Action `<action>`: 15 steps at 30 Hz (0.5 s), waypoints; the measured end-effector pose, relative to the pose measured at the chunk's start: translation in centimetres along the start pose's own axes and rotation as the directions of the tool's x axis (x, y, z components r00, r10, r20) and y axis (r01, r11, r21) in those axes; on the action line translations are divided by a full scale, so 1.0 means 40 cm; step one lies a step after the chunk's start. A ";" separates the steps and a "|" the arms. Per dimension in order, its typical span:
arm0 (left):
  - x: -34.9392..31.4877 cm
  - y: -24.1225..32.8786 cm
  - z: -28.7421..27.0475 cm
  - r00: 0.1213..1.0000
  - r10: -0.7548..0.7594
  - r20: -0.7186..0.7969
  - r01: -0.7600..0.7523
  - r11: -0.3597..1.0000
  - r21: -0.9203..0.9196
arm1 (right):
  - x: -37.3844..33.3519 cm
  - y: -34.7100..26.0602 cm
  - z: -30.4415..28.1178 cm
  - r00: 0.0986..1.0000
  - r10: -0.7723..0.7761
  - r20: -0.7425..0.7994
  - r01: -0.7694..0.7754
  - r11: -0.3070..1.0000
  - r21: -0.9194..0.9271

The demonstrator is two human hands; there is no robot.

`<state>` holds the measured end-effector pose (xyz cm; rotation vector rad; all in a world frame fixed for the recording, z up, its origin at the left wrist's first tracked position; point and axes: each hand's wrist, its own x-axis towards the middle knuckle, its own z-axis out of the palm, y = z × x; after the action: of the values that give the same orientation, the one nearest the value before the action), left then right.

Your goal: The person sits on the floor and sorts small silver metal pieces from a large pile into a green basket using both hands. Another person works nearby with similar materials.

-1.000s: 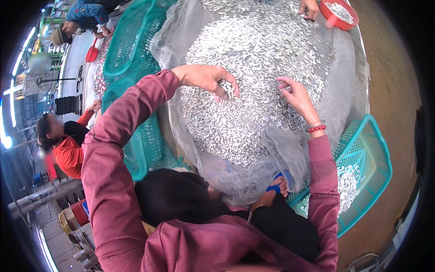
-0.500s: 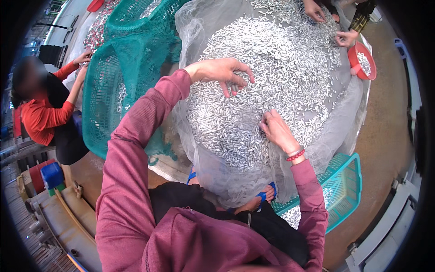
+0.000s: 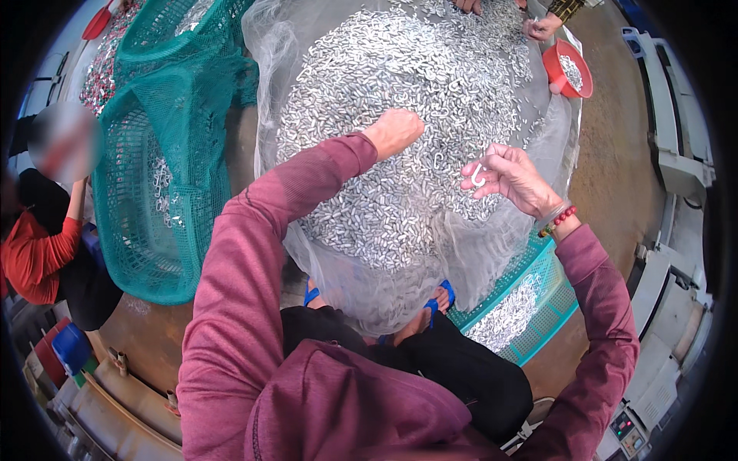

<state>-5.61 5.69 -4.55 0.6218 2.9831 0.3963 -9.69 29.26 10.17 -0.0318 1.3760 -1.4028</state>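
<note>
A broad pile of small silvery metal pieces point(image 3: 361, 77) lies on a white mesh sheet point(image 3: 269, 54) in front of me. Among the short pieces are several hook shapes. Over the middle of the pile, my left hand point(image 3: 396, 131) is closed, back of the hand up. Its fingertips are hidden, so what they hold, if anything, does not show. Raised at the pile's right edge, my right hand point(image 3: 513, 178) holds a pale, J-shaped metal hook point(image 3: 477, 177) at the fingers, with the palm partly turned up.
By my right leg stands a turquoise basket point(image 3: 570, 298) with silvery hooks inside. Green baskets point(image 3: 108, 184) with netting are at the left, near a person in red point(image 3: 46, 253). A co-worker's hand point(image 3: 543, 28) reaches in at the far right, above a red bowl point(image 3: 586, 77).
My right hand has risen off the pile and turned, now showing a hook at its fingers. My left hand's loosely curled fingers have closed. The whole view has shifted.
</note>
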 end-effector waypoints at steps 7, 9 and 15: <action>-0.086 -0.084 -0.130 0.991 -0.135 -0.004 0.112 0.834 -0.541 | 0.137 0.107 -0.091 0.998 0.048 -0.043 -0.046 0.998 0.048; -0.117 -0.108 -0.168 0.946 -0.280 0.165 0.319 0.708 -0.630 | 0.224 0.166 -0.099 0.955 0.004 -0.298 -0.145 0.880 -0.453; -0.184 -0.130 -0.202 0.878 -0.428 0.213 0.453 0.604 -0.655 | 0.302 0.247 -0.056 0.929 -0.354 -0.111 0.058 0.436 -0.898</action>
<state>-1.82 -3.78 1.98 -0.1960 2.4948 1.3274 -9.48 25.53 -5.14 -0.7564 2.3119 -0.7041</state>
